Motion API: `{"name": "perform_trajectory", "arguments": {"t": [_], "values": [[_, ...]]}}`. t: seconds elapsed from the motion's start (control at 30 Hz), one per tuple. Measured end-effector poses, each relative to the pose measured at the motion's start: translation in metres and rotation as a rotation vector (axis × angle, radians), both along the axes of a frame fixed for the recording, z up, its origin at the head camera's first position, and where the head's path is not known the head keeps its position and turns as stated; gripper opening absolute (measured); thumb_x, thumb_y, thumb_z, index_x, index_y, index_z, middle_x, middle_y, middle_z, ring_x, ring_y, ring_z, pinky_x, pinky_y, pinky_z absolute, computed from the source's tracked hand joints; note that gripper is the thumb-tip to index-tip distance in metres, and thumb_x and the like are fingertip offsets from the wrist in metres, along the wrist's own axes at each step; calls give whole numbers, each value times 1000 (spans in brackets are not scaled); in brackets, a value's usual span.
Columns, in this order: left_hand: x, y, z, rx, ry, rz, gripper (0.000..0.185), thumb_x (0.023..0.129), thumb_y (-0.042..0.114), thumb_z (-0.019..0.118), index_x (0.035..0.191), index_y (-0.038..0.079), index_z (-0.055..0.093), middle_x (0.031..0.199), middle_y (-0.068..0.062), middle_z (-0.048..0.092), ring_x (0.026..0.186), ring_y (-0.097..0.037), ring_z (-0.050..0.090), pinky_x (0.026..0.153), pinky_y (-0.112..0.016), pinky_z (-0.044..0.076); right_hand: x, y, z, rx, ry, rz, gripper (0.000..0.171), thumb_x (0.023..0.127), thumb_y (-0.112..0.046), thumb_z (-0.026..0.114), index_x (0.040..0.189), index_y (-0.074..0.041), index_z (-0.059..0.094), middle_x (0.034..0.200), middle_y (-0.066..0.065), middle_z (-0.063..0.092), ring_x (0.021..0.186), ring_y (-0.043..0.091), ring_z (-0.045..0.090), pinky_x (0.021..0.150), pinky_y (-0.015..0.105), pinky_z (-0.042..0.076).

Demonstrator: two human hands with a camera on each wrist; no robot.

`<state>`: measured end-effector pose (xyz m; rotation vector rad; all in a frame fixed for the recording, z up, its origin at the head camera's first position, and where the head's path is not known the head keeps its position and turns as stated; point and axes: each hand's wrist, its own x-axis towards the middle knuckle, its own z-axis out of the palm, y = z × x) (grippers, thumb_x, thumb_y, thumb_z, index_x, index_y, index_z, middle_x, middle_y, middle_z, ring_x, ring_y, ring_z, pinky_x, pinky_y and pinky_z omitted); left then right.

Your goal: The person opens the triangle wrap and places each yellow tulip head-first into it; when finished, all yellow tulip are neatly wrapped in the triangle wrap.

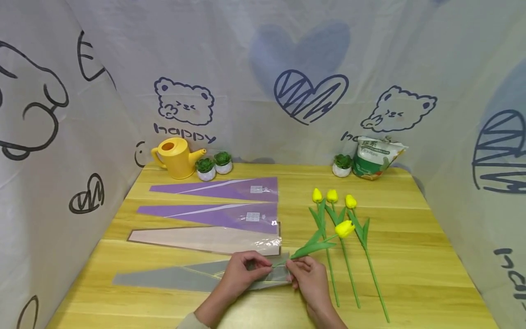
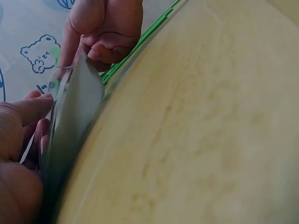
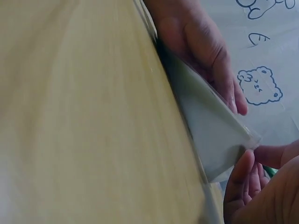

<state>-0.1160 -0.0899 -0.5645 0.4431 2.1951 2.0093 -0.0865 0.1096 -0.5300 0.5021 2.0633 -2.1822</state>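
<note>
Where the grey sleeve (image 1: 193, 275) lies nearest the front edge of the tabletop (image 1: 411, 237), its long axis runs left to right: narrow tip to the person's left, wide open mouth to the right, directly between the two hands. Left hand (image 1: 240, 273) pinches the near-left part of the mouth, fingers curled on the film; the left wrist view shows the film (image 2: 74, 116) lifted edge-on from the wood. Right hand (image 1: 309, 274) pinches the right end of the mouth, and the right wrist view shows its fingertips (image 3: 243, 177) at the corner of the film (image 3: 210, 135). Whether the right hand also grips the stem cannot be told.

One yellow tulip (image 1: 344, 228) lies slanted, bloom up and to the right, its stem and leaf running down-left to the sleeve mouth between the hands; the stem end meets the opening, and how far it has entered is hidden. Right hand is the nearer to the tulip. Three further tulips (image 1: 332, 196) lie just to the right, stems pointing toward the person, apart from the sleeve.

Beyond the grey sleeve lie a pale sleeve (image 1: 205, 239) and two purple sleeves (image 1: 222, 214), all parallel, untouched
</note>
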Motion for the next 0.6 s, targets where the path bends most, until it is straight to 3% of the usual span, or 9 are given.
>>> {"name": "perform_trajectory", "arguments": {"t": [0.27, 0.6], "values": [[-1, 1, -3, 3, -13, 8, 14, 84, 10, 85, 95, 5, 79, 89, -18, 76, 69, -4, 60, 63, -19, 51, 3, 3, -5, -26, -36, -21, 28, 96, -11, 74, 112, 11, 70, 94, 13, 79, 64, 10, 68, 55, 23, 56], [-1, 3, -5, -33, 9, -13, 13, 82, 10, 86, 93, 7, 80, 82, -16, 74, 70, -4, 62, 66, -20, 54, 9, 9, -11, 20, -76, 46, 33, 95, -12, 75, 119, 11, 70, 102, 19, 79, 71, 12, 72, 60, 26, 59]]}}
